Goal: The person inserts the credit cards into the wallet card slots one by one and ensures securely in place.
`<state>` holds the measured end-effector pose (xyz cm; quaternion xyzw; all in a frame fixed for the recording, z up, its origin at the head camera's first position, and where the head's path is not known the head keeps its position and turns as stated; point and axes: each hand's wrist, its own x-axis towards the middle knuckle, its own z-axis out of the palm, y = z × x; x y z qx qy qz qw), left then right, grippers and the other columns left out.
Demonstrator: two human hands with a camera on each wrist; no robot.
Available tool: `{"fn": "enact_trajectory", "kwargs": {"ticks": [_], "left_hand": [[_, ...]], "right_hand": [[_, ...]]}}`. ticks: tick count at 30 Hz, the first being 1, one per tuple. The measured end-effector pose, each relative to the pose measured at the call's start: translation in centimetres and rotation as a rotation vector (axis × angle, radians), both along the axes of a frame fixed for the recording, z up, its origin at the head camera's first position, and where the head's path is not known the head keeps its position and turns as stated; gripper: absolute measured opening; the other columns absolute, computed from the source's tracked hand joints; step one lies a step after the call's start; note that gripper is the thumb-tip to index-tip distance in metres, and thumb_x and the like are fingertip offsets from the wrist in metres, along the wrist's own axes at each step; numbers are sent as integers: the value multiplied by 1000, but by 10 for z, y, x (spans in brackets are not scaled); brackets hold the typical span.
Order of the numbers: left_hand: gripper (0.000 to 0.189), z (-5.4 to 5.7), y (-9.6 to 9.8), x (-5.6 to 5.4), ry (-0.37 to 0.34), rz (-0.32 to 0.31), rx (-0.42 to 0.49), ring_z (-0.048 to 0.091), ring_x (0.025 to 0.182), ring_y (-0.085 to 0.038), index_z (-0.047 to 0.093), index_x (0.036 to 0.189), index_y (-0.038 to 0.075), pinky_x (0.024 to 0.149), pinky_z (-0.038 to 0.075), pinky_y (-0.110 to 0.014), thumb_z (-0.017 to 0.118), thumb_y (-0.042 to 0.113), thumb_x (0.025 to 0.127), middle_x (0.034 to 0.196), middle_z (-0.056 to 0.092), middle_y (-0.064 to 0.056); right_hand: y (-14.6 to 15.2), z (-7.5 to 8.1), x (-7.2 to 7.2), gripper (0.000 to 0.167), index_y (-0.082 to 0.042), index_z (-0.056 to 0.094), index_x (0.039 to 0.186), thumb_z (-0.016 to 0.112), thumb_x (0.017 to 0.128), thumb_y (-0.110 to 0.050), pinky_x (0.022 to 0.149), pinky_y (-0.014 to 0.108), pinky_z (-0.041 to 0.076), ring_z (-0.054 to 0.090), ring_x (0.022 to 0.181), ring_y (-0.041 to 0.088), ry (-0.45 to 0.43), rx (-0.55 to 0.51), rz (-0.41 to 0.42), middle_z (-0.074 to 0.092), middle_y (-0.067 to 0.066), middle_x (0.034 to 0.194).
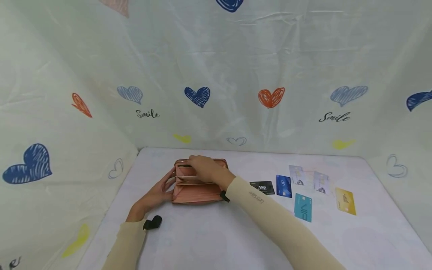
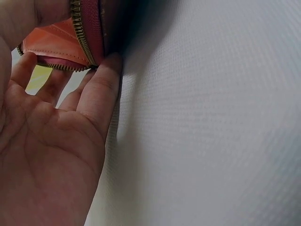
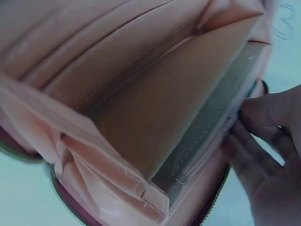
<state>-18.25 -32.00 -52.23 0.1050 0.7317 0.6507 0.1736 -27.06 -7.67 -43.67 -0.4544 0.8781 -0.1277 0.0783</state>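
Observation:
An unzipped pink wallet (image 1: 199, 193) stands wide open on the white table, its inner pockets (image 3: 160, 99) facing up. My left hand (image 1: 156, 195) holds the wallet's left end, with fingers (image 2: 101, 89) along the brass zipper edge (image 2: 82, 37) in the left wrist view. Reaching across from the right, my right hand (image 1: 206, 168) is at the wallet's far side. Its thumb and fingers pinch the dark edge of a card (image 3: 243, 109) at the far-side slot, in the right wrist view. Most of that card is hidden by the pocket and fingers.
Right of the wallet lie a black VIP card (image 1: 266, 187), a blue card (image 1: 284, 186), a teal card (image 1: 303, 207), a yellow card (image 1: 345, 201) and two pale silver cards (image 1: 297, 175). A heart-printed white curtain (image 1: 236, 123) rises behind the table (image 1: 202, 240).

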Motion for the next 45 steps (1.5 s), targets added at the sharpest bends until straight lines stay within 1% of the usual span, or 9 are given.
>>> {"fn": "enact_trajectory", "kwargs": {"ticks": [6, 11, 14, 17, 22, 25, 32, 36, 45], "left_hand": [[114, -2, 2, 2, -4, 7, 22, 1, 161, -42, -1, 172, 22, 102, 46, -16, 68, -15, 90, 174, 3, -19], [114, -4, 2, 1, 0, 4, 9, 1, 161, -43, 0, 172, 22, 103, 45, -16, 67, -17, 89, 174, 2, -19], [114, -3, 1, 1, 7, 8, -7, 2, 161, -43, 0, 172, 23, 103, 45, -16, 67, -17, 89, 175, 1, -19], [114, -2, 1, 1, 9, 13, -17, 2, 161, -43, 0, 172, 23, 102, 45, -15, 68, -16, 89, 175, 0, -19], [115, -1, 0, 1, 7, 15, -24, 0, 161, -44, -1, 172, 22, 101, 45, -14, 68, -16, 88, 174, 1, -20], [115, 0, 0, 1, 10, 14, -29, 0, 161, -45, -2, 172, 21, 101, 45, -14, 68, -16, 88, 174, 1, -21], [114, -1, 1, 1, 35, 7, -57, 0, 160, -48, -2, 172, 18, 101, 43, -12, 73, -9, 91, 173, 1, -23], [114, -2, 1, 2, 37, 2, -48, 0, 160, -49, -2, 172, 18, 102, 42, -12, 70, -13, 89, 173, -1, -23], [114, 1, 3, 3, 49, 0, -58, 0, 159, -50, -3, 171, 17, 101, 42, -12, 71, -10, 90, 173, 0, -24]], "right_hand": [[24, 2, 15, 49, -12, 49, 158, 55, 110, -10, 108, 38, 51, 60, 133, 21, -173, -136, -73, 62, 8, 147], [65, -2, 34, 48, -6, 52, 154, 60, 106, -3, 109, 44, 51, 60, 136, 29, -235, -376, -137, 63, 13, 146], [93, -6, 45, 45, -2, 57, 147, 63, 103, 1, 102, 48, 55, 66, 123, 31, -213, -511, -185, 66, 15, 139], [123, -13, 54, 42, 2, 60, 141, 65, 100, 5, 98, 50, 57, 68, 117, 32, -172, -597, -244, 68, 16, 133], [173, -26, 67, 40, 3, 62, 135, 68, 96, 9, 98, 47, 58, 68, 116, 34, -176, -704, -390, 70, 18, 127], [201, -32, 73, 39, 4, 62, 133, 68, 95, 9, 95, 41, 59, 69, 113, 36, -173, -740, -460, 71, 19, 124], [250, -39, 84, 37, 8, 62, 131, 67, 95, 12, 90, 26, 58, 68, 109, 42, -175, -789, -525, 69, 24, 123], [267, -42, 89, 39, 7, 61, 133, 67, 95, 13, 91, 21, 56, 67, 113, 42, -187, -776, -563, 68, 25, 125], [287, -47, 97, 37, 9, 62, 130, 71, 94, 10, 89, 13, 52, 69, 109, 40, -110, -752, -599, 70, 24, 123]]}}
